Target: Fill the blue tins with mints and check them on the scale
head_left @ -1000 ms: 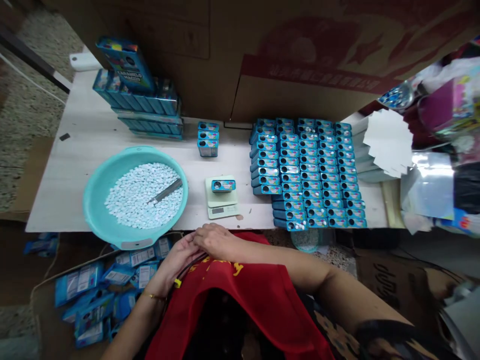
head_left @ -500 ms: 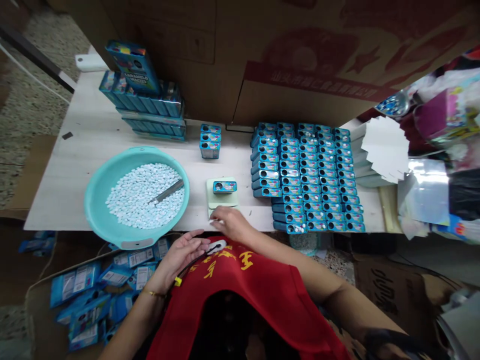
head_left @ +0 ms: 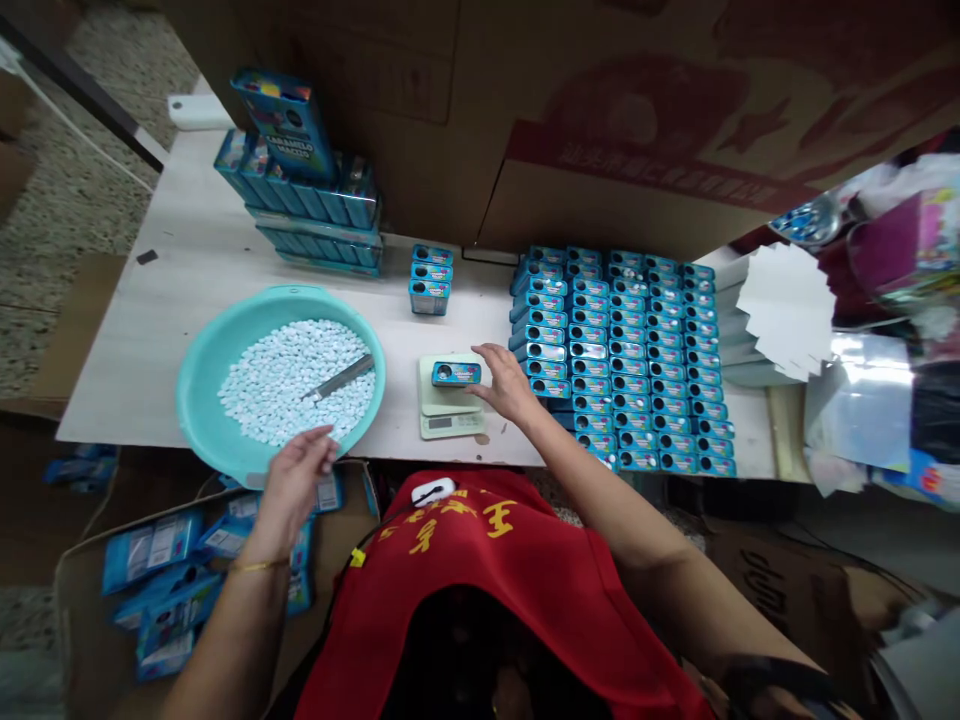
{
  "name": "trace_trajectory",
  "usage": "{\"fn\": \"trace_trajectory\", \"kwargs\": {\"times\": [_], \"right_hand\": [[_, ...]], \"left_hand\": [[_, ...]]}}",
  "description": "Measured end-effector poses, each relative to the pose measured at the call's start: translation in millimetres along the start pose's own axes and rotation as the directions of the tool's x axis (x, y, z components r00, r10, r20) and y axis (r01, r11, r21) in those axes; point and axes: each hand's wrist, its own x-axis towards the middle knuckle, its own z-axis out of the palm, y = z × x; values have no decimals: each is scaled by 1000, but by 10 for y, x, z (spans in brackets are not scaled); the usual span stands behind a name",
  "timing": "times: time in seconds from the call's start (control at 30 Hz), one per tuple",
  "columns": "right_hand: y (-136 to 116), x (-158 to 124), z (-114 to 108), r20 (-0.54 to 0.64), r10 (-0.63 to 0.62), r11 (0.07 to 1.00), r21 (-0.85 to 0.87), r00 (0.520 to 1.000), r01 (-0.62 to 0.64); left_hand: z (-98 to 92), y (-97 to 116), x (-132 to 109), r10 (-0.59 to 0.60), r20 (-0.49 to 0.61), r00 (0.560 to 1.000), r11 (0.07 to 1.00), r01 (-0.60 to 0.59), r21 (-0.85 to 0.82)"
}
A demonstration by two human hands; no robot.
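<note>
A small blue tin [head_left: 456, 374] with a dark round opening stands on the pale green kitchen scale [head_left: 436, 404]. My right hand [head_left: 508, 385] is at the tin's right end, thumb and fingers apart on either side of it. Whether they touch the tin I cannot tell. My left hand [head_left: 298, 478] hovers by the front rim of the turquoise basin [head_left: 196, 400], its fingers loosely bent and apart, with nothing visible in them. White candies [head_left: 281, 375] fill the bottom of the basin, and a metal scoop [head_left: 339, 378] lies on them.
Rows of blue tins [head_left: 630, 360] stand to the right; some show white candies in their openings. A short row of tins [head_left: 430, 280] stands behind the scale. Packed tins [head_left: 300, 200] are stacked at the back left against a big cardboard box [head_left: 570, 190]. Blue packs [head_left: 161, 550] lie below the table edge.
My right hand has moved from the scale's front edge to the tin's right end and opened. My left hand has shifted left and up to the basin rim. The view has shifted slightly.
</note>
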Motion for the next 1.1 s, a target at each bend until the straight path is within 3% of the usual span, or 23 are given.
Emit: {"fn": "trace_trajectory", "kwargs": {"times": [0.07, 0.17, 0.23, 0.33, 0.53, 0.77, 0.87, 0.93, 1.0, 1.1], "right_hand": [[56, -8, 4, 29, 21, 1000, 12, 999, -21], [87, 1, 30, 42, 43, 998, 32, 998, -45], [83, 5, 57, 53, 44, 998, 42, 998, -46], [63, -5, 108, 82, 45, 998, 47, 996, -49], [6, 104, 179, 96, 18, 999, 42, 995, -22], [18, 985, 456, -59, 122, 992, 31, 991, -121], [78, 1123, 535, -94, 142, 988, 77, 985, -135], [170, 929, 438, -146, 104, 991, 103, 984, -89], [295, 528, 217, -210, 65, 996, 75, 976, -50], [488, -203, -172, -267, 106, 989, -74, 958, -131]], "left_hand": [[-167, -1, 304, 112, -90, 990, 930, -73, 361], [-265, -25, 728, 134, 18, 991, 604, -96, 791], [-227, -71, 913, 71, 65, 995, 436, -89, 895], [-114, -169, 1016, 68, 113, 991, 358, -130, 925], [-44, -257, 985, 141, 247, 959, 535, -284, 796], [-66, -185, 930, 95, 264, 960, 631, -264, 730], [-63, -181, 932, 96, 268, 959, 714, -254, 653], [-66, -189, 951, 108, 281, 954, 747, -265, 610], [-75, -197, 975, 72, 302, 951, 784, -241, 573], [-109, -177, 997, -84, 276, 957, 918, -34, 396]]}}
